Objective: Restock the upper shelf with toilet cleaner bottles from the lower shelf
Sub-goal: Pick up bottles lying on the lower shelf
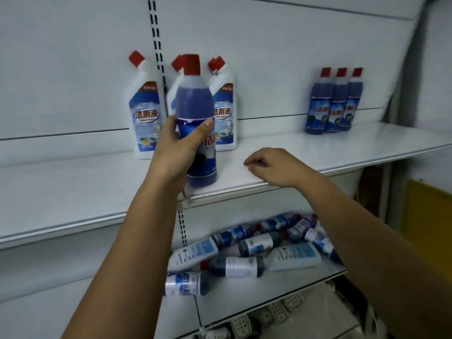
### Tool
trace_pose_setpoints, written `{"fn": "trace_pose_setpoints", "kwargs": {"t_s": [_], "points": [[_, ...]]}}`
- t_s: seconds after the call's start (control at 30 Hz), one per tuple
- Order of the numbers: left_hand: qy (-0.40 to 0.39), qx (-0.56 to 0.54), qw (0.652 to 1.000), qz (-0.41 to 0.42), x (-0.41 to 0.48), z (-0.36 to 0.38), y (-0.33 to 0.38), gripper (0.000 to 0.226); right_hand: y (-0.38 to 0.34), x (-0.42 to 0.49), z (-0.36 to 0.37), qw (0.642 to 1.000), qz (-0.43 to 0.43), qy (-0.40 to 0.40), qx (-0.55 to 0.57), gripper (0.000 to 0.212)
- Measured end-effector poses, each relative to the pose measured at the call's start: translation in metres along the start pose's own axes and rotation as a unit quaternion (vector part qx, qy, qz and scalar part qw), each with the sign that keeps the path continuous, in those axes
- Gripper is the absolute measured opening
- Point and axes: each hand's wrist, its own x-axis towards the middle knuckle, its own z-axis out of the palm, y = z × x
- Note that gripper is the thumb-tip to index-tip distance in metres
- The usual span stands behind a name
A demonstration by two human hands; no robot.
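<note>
Head view, left hand: the left hand (181, 145) reaches up from the lower left with its forearm stretched out, wrapped around the label of a blue bottle (195, 113), thumb on the front and fingers behind.
Head view, blue bottle: upright with a red cap, its base at or just above the front of the upper shelf (342, 152); contact cannot be told.
Head view, right hand: the right hand (271, 167) is loosely curled and holds nothing, palm down, its wrist over the shelf's front edge.
Head view, upper shelf stock: white angled-neck bottles (144, 113) stand behind the held bottle; three blue bottles (335, 104) stand together well to the right.
Head view, lower shelf: the lower shelf (281, 282) holds a jumble of lying bottles (247, 248), blue and white.
</note>
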Motion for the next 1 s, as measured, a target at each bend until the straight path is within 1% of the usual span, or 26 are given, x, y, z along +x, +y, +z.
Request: {"fn": "trace_pose_setpoints", "kwargs": {"t_s": [0.17, 0.23, 0.3, 0.43, 0.53, 0.67, 0.83, 1.0], "points": [[-0.046, -0.015, 0.999, -0.001, 0.007, 0.086, -0.015, 0.043, 0.085, -0.017, -0.039, 0.999, 0.026, 0.022, -0.012, 0.03], [-0.048, -0.028, 0.998, -0.013, 0.011, 0.123, -0.02, 0.039, 0.12, -0.023, -0.055, 0.999, 0.037, 0.031, 0.0, 0.03], [-0.039, -0.035, 0.998, -0.022, 0.017, 0.16, -0.026, 0.042, 0.154, -0.029, -0.07, 0.999, 0.04, 0.036, 0.003, 0.031], [-0.051, -0.041, 0.997, -0.029, 0.031, 0.235, -0.041, 0.052, 0.226, -0.04, -0.102, 0.997, 0.056, 0.043, -0.007, 0.032], [-0.046, -0.037, 0.998, -0.035, 0.046, 0.29, -0.052, 0.057, 0.277, -0.044, -0.124, 0.996, 0.073, 0.042, -0.02, 0.035], [-0.069, -0.033, 0.996, -0.046, 0.069, 0.354, -0.065, 0.062, 0.329, -0.045, -0.148, 0.995, 0.09, 0.029, -0.025, 0.036], [-0.119, 0.046, 0.991, -0.049, 0.101, 0.419, -0.067, 0.06, 0.376, -0.03, -0.169, 0.995, 0.1, 0.009, -0.024, 0.035], [-0.156, 0.164, 0.974, -0.004, 0.139, 0.457, -0.068, 0.069, 0.416, -0.003, -0.181, 0.994, 0.1, -0.017, -0.046, 0.04]]}}
